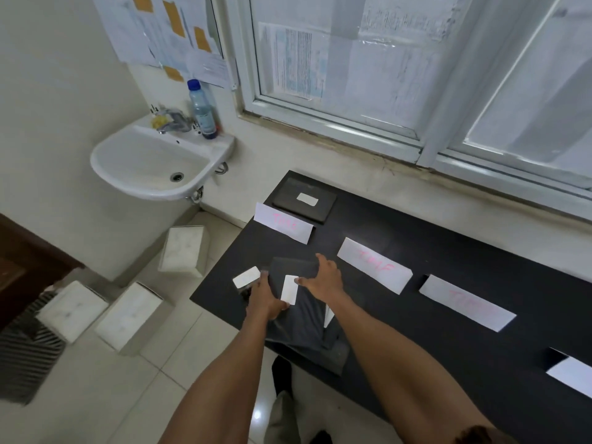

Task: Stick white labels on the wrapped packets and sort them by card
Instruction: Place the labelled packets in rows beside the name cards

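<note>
A dark grey wrapped packet (296,318) lies at the near left of the black table (448,283), with a white label (290,290) on its top. My left hand (266,296) grips the packet's left edge, thumb touching the label's lower end. My right hand (323,275) rests flat on the packet's upper right, a fingertip on the label's top. Another labelled packet (304,200) sits at the far corner behind a white card (283,222) with pink writing. Two more pink-lettered cards (374,265) (466,302) lie to the right. A small pad of white labels (246,277) lies left of the packet.
A further white card (571,374) sits at the table's right edge. A wall basin (153,161) with a bottle (203,110) is to the left. Three white boxes (184,248) (131,315) (72,310) stand on the tiled floor. A window runs behind the table.
</note>
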Demonstrator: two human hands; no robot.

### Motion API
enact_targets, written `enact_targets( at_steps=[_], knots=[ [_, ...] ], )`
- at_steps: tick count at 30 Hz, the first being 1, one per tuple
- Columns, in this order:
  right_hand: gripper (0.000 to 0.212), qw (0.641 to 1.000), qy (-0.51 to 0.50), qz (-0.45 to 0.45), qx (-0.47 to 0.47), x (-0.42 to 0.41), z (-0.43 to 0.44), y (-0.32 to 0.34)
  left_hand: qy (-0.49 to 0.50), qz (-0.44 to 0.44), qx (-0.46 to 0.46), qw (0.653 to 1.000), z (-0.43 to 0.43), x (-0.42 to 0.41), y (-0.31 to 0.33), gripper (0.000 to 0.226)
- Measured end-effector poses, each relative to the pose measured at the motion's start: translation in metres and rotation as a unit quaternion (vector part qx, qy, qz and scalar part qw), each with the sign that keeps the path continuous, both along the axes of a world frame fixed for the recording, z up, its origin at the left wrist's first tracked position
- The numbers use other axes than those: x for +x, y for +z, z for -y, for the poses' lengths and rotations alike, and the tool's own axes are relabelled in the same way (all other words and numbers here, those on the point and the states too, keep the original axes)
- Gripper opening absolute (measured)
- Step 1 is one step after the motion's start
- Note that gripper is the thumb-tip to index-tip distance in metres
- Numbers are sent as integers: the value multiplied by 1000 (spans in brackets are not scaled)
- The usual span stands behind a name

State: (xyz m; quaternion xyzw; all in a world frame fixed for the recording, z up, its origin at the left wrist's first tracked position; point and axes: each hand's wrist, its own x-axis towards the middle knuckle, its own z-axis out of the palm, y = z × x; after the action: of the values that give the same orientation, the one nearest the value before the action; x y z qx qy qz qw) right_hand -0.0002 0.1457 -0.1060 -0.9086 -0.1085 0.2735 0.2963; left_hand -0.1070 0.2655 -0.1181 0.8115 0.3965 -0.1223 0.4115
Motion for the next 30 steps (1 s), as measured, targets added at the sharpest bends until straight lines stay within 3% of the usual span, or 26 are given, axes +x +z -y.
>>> enact_targets(
  at_steps=[5,8,15,19,21,23,24,26,30],
  knots=[
    [96,997,-48,45,-48,-2,-10,-14,18,21,-12,1000,4,-10,7,101],
    [92,994,-90,57,-28,-2,-11,-18,7,11,-10,1000,3,-9,12,96],
    [87,987,-144,65,24,-15,-16,-13,110,28,-72,991,-1,-6,14,57],
    [59,984,-147,21,94,-16,-13,-9,142,42,-110,983,5,8,26,32],
    [42,976,-161,-6,148,-15,-12,-6,164,46,-120,978,6,14,30,60],
    [36,963,-162,-31,212,-12,-5,2,201,53,-130,969,4,18,39,98],
    [37,957,-154,-44,241,-10,-2,7,209,65,-132,967,0,19,42,107],
    [36,946,-133,-75,284,-2,10,18,171,72,-122,975,-6,23,53,107],
    [35,918,-126,-120,357,25,43,44,104,102,-114,983,-8,51,84,81]
  ],
)
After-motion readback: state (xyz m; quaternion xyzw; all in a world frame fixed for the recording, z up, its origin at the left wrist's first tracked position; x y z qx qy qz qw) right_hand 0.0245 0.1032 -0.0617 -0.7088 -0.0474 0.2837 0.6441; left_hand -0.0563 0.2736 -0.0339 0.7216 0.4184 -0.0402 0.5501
